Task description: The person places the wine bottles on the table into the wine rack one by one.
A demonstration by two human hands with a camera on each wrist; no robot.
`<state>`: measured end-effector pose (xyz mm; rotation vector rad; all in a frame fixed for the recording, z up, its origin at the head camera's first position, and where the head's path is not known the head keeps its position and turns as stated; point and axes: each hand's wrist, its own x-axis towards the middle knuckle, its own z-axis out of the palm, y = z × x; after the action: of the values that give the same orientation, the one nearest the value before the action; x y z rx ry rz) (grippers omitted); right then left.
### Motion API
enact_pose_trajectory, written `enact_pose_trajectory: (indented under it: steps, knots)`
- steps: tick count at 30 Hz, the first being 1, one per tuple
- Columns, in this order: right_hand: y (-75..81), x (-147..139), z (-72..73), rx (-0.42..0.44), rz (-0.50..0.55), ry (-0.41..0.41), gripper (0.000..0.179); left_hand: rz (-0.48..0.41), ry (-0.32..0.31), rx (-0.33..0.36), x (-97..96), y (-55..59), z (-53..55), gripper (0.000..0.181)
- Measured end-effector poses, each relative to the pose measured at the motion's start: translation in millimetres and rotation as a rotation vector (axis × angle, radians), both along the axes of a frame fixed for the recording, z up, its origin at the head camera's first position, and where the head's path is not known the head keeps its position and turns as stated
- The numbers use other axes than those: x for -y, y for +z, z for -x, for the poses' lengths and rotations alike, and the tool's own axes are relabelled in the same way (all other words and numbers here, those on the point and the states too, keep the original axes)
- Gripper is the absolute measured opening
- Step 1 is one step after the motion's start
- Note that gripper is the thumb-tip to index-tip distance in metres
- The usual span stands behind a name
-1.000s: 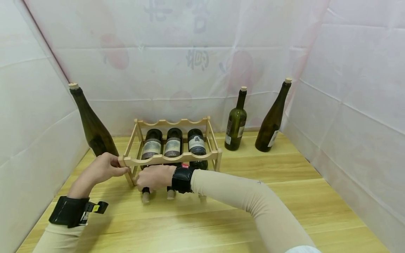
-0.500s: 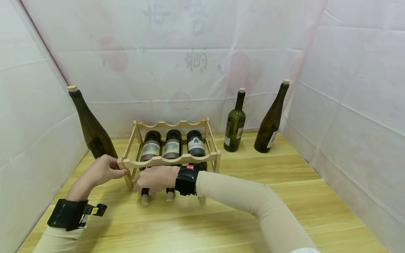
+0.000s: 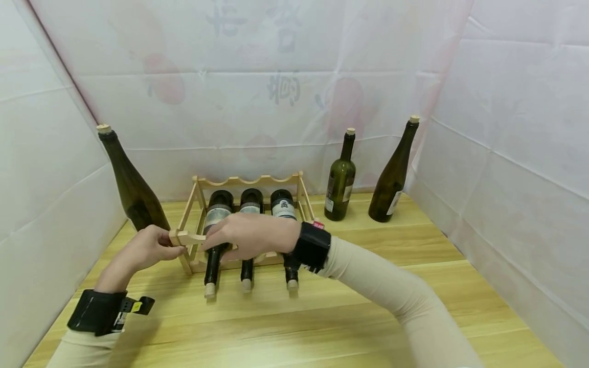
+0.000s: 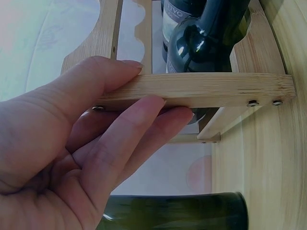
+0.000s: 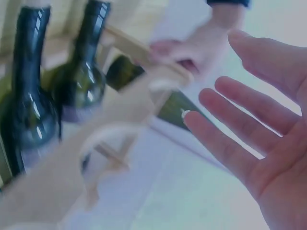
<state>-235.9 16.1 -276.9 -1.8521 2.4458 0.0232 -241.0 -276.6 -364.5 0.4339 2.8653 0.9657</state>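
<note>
My left hand (image 3: 140, 255) pinches the front left corner of a light wooden wine rack (image 3: 193, 238). The left wrist view shows thumb and fingertips on either side of a post (image 4: 216, 88). My right hand (image 3: 253, 235) is over the rack's upper front rail, hiding most of it; in the right wrist view its fingers are extended and apart, holding nothing. Three dark wine bottles lie in the lower tier, corked necks pointing forward: a left bottle (image 3: 212, 268), a middle bottle (image 3: 247, 268) and a right bottle (image 3: 291, 271). The right forearm partly covers their bodies.
A tall corked bottle (image 3: 138, 189) stands left of the rack, behind the left hand. To the right stand a shorter green bottle (image 3: 340, 189) and a taller dark bottle (image 3: 393, 179). White cloth (image 3: 257, 117) walls the wooden table (image 3: 368, 306) at back and sides.
My right hand has risen from the left bottle's neck to above the upper front rail, its fingers opening, and the bottle necks now show. The left hand keeps its place on the rack.
</note>
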Motion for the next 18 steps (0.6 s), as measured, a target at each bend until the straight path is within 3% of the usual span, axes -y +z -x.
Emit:
enact_pose_trajectory:
  steps: [5, 11, 18]
  knots:
    - [18.9, -34.0, 7.7, -0.032, 0.159, -0.041, 0.043, -0.001, -0.002, -0.003, -0.1, 0.1, 0.3, 0.019]
    - [19.2, -80.9, 29.3, -0.083, 0.379, -0.14, 0.037, 0.005, 0.006, -0.015, -0.7, 0.1, -1.2, 0.019]
    - [16.6, -124.6, 54.3, -0.18, 0.615, -0.378, 0.026, 0.008, 0.005, -0.017, 1.9, 0.6, -2.8, 0.018]
